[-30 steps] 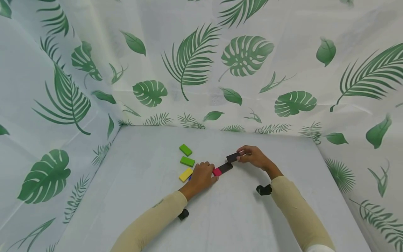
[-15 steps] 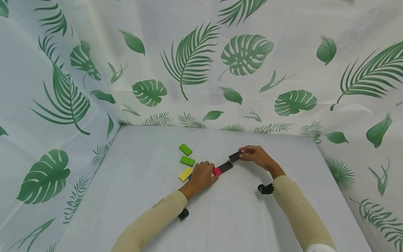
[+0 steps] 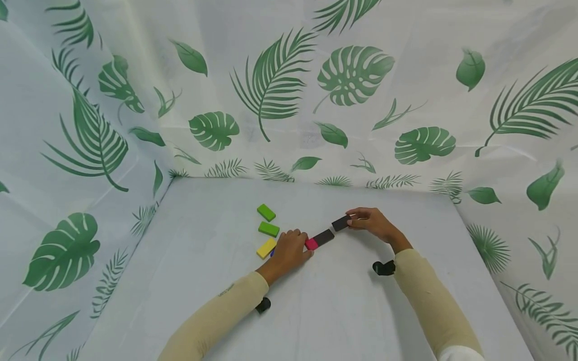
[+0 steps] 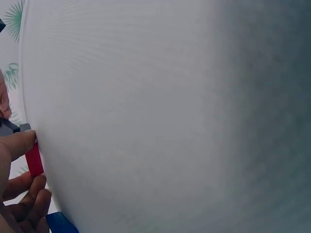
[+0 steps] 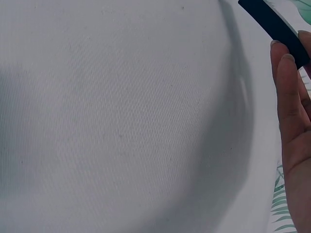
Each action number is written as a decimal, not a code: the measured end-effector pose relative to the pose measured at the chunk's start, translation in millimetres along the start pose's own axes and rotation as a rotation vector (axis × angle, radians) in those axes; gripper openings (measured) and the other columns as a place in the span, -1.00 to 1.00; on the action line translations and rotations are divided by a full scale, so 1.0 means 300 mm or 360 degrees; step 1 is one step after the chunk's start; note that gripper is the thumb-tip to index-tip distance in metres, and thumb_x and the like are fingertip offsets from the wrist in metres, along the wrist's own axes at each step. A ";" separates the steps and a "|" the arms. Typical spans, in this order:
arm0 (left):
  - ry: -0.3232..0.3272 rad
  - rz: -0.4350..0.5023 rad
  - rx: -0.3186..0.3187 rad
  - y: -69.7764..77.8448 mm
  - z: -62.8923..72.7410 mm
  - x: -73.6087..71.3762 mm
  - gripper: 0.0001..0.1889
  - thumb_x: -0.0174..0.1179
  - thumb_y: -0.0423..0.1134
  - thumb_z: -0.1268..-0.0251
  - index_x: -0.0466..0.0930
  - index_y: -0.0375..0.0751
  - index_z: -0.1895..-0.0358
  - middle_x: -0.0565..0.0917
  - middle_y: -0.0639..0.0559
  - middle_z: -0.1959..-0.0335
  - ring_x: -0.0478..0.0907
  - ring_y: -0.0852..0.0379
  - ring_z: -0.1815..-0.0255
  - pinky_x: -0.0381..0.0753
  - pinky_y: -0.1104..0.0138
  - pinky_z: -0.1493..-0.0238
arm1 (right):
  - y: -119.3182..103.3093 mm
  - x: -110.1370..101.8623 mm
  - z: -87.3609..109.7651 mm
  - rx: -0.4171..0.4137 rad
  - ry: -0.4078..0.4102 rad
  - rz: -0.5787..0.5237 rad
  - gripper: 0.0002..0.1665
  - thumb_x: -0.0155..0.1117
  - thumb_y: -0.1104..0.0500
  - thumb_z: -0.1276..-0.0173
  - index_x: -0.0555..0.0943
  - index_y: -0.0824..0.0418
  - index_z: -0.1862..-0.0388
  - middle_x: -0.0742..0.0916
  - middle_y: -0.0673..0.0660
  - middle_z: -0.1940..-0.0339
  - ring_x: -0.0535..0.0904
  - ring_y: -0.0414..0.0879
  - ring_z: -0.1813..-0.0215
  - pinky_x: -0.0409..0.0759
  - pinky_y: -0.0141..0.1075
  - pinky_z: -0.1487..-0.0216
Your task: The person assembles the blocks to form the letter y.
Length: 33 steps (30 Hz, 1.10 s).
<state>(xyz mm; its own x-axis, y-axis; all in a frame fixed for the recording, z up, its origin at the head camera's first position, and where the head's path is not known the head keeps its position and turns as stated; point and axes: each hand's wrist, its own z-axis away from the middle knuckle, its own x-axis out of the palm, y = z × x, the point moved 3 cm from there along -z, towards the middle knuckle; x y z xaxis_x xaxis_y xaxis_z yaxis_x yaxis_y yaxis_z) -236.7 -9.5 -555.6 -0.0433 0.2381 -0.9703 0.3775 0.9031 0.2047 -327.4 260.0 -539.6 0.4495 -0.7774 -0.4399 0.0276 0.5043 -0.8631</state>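
My right hand (image 3: 371,223) pinches a black block (image 3: 341,222) by its far right end, thumb on one side and fingers on the other. In the right wrist view the same black block (image 5: 274,26) sticks out past the fingertips. Lower left of it, a second black block (image 3: 323,237) lies end to end with a red block (image 3: 311,244), and a narrow gap parts the two black ones. My left hand (image 3: 291,249) grips the red block between thumb and fingers, as the left wrist view shows on the red block (image 4: 34,160); its other end is hidden by the hand.
Left of the left hand lie a yellow block (image 3: 266,247) and two green blocks, one nearer (image 3: 269,229) and one farther back (image 3: 266,212). A blue block (image 4: 61,223) sits partly hidden beside the left hand. Leaf-printed sheeting (image 3: 289,150) walls the white surface.
The right hand has moved slightly right with its black block, from overlapping the second black block's end to a small gap from it. The left hand stays on the red block.
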 end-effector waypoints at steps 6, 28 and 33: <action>0.0008 -0.0009 0.0000 -0.002 0.000 -0.004 -0.59 0.39 0.11 -0.22 0.69 -0.11 0.05 0.68 0.08 0.26 0.57 0.16 0.28 0.40 0.34 0.30 | 0.004 -0.007 0.001 0.0017 -0.0007 0.0040 -0.40 0.38 0.04 -0.38 0.54 0.25 -0.32 0.61 0.31 -0.16 0.64 -0.03 -0.05 0.63 -0.13 -0.14; 0.0007 -0.0011 0.0007 -0.006 -0.004 0.013 -0.58 0.37 0.13 -0.24 0.69 -0.10 0.03 0.67 0.09 0.26 0.56 0.16 0.27 0.40 0.34 0.29 | 0.030 0.008 -0.019 -0.0008 -0.0050 0.0129 -0.38 0.44 0.10 -0.32 0.56 0.29 -0.30 0.67 0.29 -0.04 0.64 -0.12 0.07 0.60 -0.34 0.05; 0.0026 -0.0017 0.0014 -0.006 -0.001 0.009 -0.58 0.37 0.13 -0.24 0.68 -0.10 0.03 0.68 0.09 0.25 0.56 0.17 0.26 0.41 0.35 0.29 | 0.034 0.011 -0.024 -0.0011 -0.0060 0.0128 -0.40 0.41 0.08 -0.36 0.55 0.30 -0.31 0.68 0.31 -0.05 0.65 -0.13 0.08 0.61 -0.36 0.05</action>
<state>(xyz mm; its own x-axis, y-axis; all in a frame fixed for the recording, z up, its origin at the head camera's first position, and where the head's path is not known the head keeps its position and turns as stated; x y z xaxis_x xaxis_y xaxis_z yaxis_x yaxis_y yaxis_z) -237.8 -10.4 -558.6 -0.0622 0.2341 -0.9702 0.3851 0.9025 0.1931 -332.1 259.8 -551.7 0.4831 -0.7197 -0.4986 -0.0160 0.5621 -0.8269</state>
